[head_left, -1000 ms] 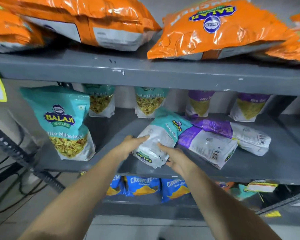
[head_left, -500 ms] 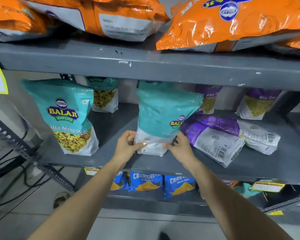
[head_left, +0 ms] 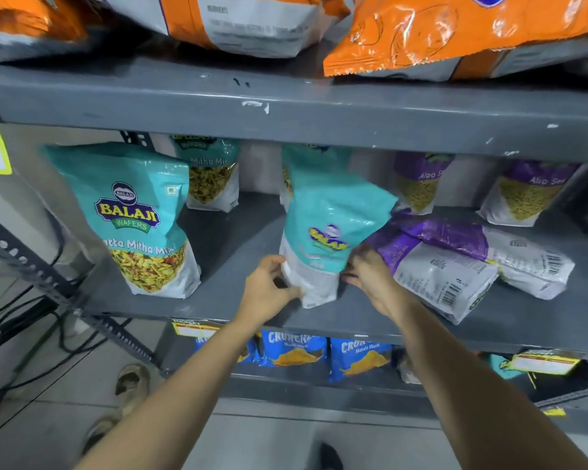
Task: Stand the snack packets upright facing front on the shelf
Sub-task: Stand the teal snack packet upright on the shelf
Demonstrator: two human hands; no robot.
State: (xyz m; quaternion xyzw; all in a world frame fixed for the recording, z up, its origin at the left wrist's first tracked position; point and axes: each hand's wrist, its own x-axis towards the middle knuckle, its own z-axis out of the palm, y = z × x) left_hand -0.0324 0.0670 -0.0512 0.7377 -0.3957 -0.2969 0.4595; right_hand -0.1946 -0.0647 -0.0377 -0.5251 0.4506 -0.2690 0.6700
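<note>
While both of your forearms reach up from 6 o'clock, your left hand (head_left: 269,286) and right hand (head_left: 370,276) close on the bottom of the teal packet (head_left: 326,232) from opposite sides, left at its 8 o'clock corner, right at its 4 o'clock edge. Your left hand looks slightly nearer the base. Its fingers (head_left: 286,293) are curled together and pinching the white lower corner; the thumb and fingertips press the film. Your right hand's fingers are bent loosely against the packet's side, touching it, though I cannot tell how firmly they clamp.

From your grip the packet runs up toward 12 o'clock, its long axis nearly upright but leaning toward 1 o'clock, its top corner over the purple packets (head_left: 455,266) lying flat at 3 o'clock. Its base sits on the middle shelf (head_left: 238,266) near the front lip, and its logo reads tilted. You likely need to square the base and turn the face forward.

Farther left, at 9 o'clock, a standing teal packet (head_left: 140,225) already faces front. Deeper in, more packets stand against the back.
</note>
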